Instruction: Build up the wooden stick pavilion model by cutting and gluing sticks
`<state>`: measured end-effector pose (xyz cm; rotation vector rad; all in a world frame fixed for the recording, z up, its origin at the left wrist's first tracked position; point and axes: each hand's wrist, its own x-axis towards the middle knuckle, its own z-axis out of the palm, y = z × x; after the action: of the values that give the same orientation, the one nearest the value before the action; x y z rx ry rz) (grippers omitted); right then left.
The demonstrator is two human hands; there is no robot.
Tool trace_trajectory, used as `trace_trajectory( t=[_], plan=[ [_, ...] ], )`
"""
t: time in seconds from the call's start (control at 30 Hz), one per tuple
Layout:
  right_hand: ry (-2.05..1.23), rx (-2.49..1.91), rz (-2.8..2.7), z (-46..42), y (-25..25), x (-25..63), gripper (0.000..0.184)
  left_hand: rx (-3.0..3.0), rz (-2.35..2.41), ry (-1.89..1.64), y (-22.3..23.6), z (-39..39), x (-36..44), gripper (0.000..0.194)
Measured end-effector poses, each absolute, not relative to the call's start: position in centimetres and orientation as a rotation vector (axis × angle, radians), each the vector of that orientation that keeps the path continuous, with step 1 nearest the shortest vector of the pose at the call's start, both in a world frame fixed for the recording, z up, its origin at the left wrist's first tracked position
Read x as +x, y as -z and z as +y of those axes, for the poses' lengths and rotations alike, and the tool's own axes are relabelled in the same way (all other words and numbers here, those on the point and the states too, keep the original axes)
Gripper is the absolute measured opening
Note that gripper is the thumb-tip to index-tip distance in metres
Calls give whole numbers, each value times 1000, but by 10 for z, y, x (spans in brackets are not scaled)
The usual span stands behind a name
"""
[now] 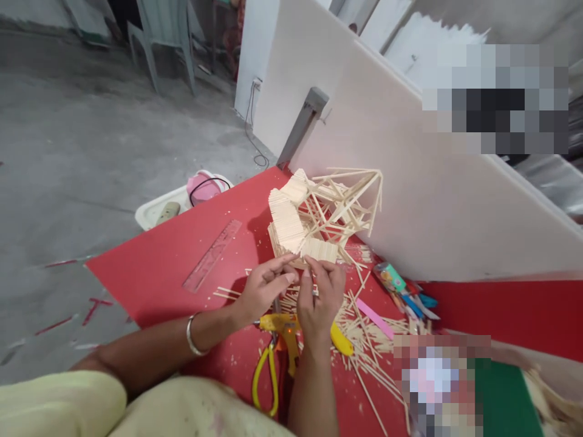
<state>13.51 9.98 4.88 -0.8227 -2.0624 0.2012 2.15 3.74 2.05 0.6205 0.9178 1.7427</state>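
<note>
A model built of thin wooden sticks (286, 218) stands on the red table, with slatted panels on its left and an open lattice on its right. At its front edge, my left hand (268, 285) is closed, thumb and forefinger pinched together. My right hand (321, 291) pinches close beside it, fingertips by the small front panel. What lies between the fingertips is too small to make out. Below the hands rests a yellow glue gun (283, 325) with an orange light showing. Yellow-handled pliers (265, 379) lie nearer to me. Loose sticks (364, 340) are scattered around my right hand.
A clear ruler (212, 256) lies left on the red tabletop (159, 273). A pink strip (376, 318), a yellow piece (341, 340) and a packet (394, 282) are at right. Behind rises a white board (364, 139). A white tray (150, 212) sits beyond the left edge.
</note>
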Motion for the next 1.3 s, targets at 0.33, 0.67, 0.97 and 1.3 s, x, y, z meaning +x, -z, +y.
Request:
trace_trajectory(
  t=[0.33, 0.67, 0.97, 1.3],
  plan=[
    [-222, -852, -2075, 99, -47, 137, 28, 627, 885, -1742, -15, 38, 22, 47],
    [-210, -842, -2109, 99, -47, 136, 27, 624, 872, -1739, -17, 37, 23, 49],
    [-206, -838, -2107, 100, -47, 136, 27, 630, 871, -1751, -16, 37, 23, 48],
    [-218, -847, -2099, 99, -46, 135, 28, 618, 851, -1760, -16, 37, 23, 45]
  ],
)
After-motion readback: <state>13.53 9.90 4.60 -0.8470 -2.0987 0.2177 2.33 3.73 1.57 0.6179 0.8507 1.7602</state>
